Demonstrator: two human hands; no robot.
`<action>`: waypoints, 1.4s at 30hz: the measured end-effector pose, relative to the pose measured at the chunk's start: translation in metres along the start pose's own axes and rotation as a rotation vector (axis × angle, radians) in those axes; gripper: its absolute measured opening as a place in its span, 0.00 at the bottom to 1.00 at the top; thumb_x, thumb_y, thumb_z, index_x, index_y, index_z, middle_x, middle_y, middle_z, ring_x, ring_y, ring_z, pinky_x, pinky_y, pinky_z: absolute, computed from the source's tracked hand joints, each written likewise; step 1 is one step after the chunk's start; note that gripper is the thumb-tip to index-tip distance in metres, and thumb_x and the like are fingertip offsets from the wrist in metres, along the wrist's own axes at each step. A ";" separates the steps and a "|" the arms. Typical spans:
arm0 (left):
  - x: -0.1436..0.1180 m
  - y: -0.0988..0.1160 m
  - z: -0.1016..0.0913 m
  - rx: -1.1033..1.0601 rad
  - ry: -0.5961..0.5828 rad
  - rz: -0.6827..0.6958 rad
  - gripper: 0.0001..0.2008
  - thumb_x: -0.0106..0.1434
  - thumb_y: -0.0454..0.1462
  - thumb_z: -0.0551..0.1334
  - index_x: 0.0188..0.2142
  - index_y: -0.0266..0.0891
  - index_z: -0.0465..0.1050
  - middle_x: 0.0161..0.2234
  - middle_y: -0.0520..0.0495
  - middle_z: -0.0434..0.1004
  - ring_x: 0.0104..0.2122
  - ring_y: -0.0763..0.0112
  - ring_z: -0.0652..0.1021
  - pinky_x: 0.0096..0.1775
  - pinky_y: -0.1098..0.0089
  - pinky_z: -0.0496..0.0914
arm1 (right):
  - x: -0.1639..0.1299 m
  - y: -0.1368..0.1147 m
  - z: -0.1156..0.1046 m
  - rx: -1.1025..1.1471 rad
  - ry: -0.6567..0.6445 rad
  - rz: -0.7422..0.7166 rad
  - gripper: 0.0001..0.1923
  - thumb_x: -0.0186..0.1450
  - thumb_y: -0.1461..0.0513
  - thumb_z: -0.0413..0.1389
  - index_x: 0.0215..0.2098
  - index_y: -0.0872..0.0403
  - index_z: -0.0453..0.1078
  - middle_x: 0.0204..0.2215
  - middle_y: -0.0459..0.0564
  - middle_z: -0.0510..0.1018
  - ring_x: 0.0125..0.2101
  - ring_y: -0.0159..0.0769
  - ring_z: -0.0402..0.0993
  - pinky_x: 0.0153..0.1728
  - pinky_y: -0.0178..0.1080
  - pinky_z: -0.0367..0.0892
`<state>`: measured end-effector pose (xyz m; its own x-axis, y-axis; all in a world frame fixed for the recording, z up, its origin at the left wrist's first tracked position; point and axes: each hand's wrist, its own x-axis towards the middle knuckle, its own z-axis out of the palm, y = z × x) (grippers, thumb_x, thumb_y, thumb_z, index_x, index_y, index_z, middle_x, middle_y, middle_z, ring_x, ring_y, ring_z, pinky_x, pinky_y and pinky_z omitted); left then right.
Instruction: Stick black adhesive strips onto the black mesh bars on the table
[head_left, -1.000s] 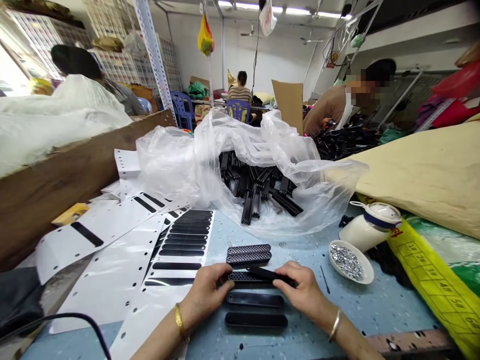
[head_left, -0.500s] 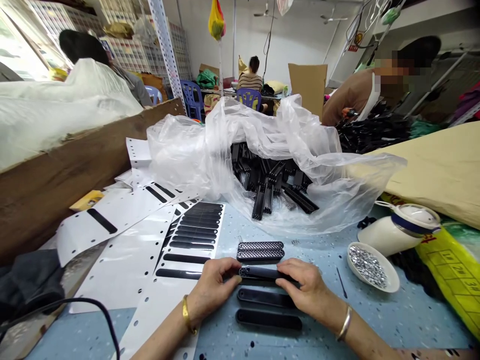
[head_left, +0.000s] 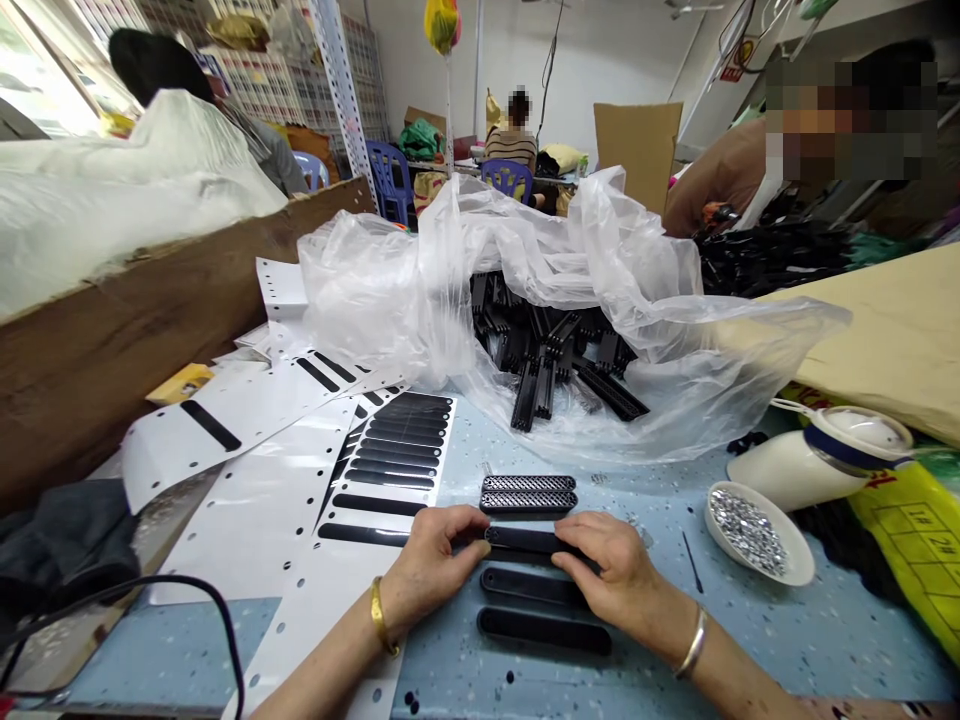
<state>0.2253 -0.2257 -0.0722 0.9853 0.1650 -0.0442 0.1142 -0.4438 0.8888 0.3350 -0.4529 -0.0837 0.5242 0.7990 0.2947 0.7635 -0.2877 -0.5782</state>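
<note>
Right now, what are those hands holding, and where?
A black plastic strip, gripped at its two ends: left hand on the left end, right hand on the right.

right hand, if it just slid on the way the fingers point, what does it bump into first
The right hand points left along the black strip it grips, so it would likely meet the left hand at the strip's other end first; depth is uncertain.

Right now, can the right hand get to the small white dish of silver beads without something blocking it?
Probably yes. The right hand rests on a black strip, and the dish sits to its right on bare blue table. Only a thin black pin lies between them.
</note>
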 end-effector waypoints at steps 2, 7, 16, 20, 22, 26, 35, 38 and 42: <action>0.000 0.001 0.000 -0.006 0.003 -0.001 0.06 0.56 0.33 0.60 0.32 0.37 0.76 0.26 0.52 0.76 0.28 0.72 0.74 0.33 0.73 0.67 | 0.000 0.001 0.001 -0.006 -0.002 -0.004 0.07 0.62 0.68 0.57 0.37 0.56 0.75 0.34 0.53 0.78 0.34 0.40 0.74 0.37 0.43 0.69; 0.000 0.004 -0.001 -0.006 -0.002 -0.009 0.06 0.56 0.34 0.60 0.32 0.37 0.76 0.26 0.51 0.77 0.28 0.72 0.74 0.33 0.72 0.67 | 0.002 0.002 0.001 -0.005 0.003 -0.019 0.07 0.62 0.67 0.56 0.37 0.56 0.75 0.34 0.53 0.79 0.34 0.40 0.74 0.37 0.43 0.70; 0.000 0.001 -0.001 0.033 -0.009 0.007 0.06 0.56 0.34 0.60 0.33 0.38 0.76 0.26 0.52 0.77 0.28 0.71 0.75 0.33 0.71 0.67 | 0.001 -0.002 -0.003 0.014 0.082 -0.035 0.07 0.64 0.65 0.56 0.38 0.55 0.76 0.34 0.53 0.80 0.34 0.39 0.76 0.36 0.42 0.71; 0.000 0.001 -0.001 0.035 -0.010 0.007 0.06 0.56 0.34 0.60 0.32 0.38 0.76 0.26 0.52 0.76 0.27 0.71 0.75 0.33 0.71 0.67 | 0.001 0.000 -0.002 0.008 0.054 -0.030 0.07 0.64 0.65 0.55 0.38 0.55 0.76 0.34 0.54 0.79 0.34 0.40 0.76 0.37 0.42 0.72; 0.000 0.000 -0.001 0.033 -0.009 0.002 0.06 0.56 0.34 0.60 0.33 0.38 0.76 0.26 0.52 0.77 0.27 0.71 0.75 0.33 0.71 0.67 | 0.001 0.001 -0.001 0.001 0.038 -0.030 0.07 0.64 0.65 0.55 0.38 0.55 0.76 0.35 0.54 0.79 0.34 0.40 0.76 0.37 0.42 0.72; 0.000 -0.001 0.000 0.027 -0.008 -0.006 0.07 0.56 0.34 0.60 0.33 0.38 0.76 0.27 0.52 0.77 0.28 0.71 0.75 0.33 0.71 0.68 | 0.001 0.003 0.000 0.001 0.018 -0.025 0.07 0.63 0.65 0.56 0.38 0.55 0.76 0.35 0.53 0.79 0.34 0.40 0.76 0.37 0.42 0.71; 0.000 0.002 0.000 0.006 -0.013 -0.003 0.07 0.57 0.33 0.60 0.33 0.38 0.76 0.27 0.52 0.77 0.28 0.71 0.75 0.33 0.71 0.68 | 0.002 0.001 0.000 -0.019 0.004 -0.026 0.07 0.64 0.66 0.55 0.37 0.55 0.75 0.33 0.53 0.79 0.33 0.39 0.75 0.37 0.42 0.70; 0.000 0.000 0.000 0.001 -0.009 0.003 0.06 0.56 0.33 0.60 0.33 0.38 0.76 0.27 0.52 0.78 0.28 0.72 0.75 0.33 0.71 0.68 | 0.002 0.002 0.001 -0.027 0.001 -0.029 0.07 0.64 0.66 0.55 0.37 0.55 0.75 0.33 0.53 0.79 0.33 0.39 0.74 0.37 0.43 0.69; -0.001 -0.002 0.000 0.004 -0.006 0.016 0.06 0.57 0.33 0.60 0.33 0.38 0.76 0.27 0.52 0.77 0.28 0.72 0.75 0.34 0.72 0.68 | 0.003 0.003 0.002 -0.031 0.000 -0.025 0.06 0.63 0.67 0.56 0.36 0.56 0.75 0.33 0.53 0.79 0.33 0.40 0.74 0.37 0.43 0.69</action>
<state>0.2245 -0.2252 -0.0745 0.9877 0.1529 -0.0330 0.0993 -0.4497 0.8877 0.3377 -0.4502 -0.0864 0.5047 0.8061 0.3090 0.7877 -0.2836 -0.5469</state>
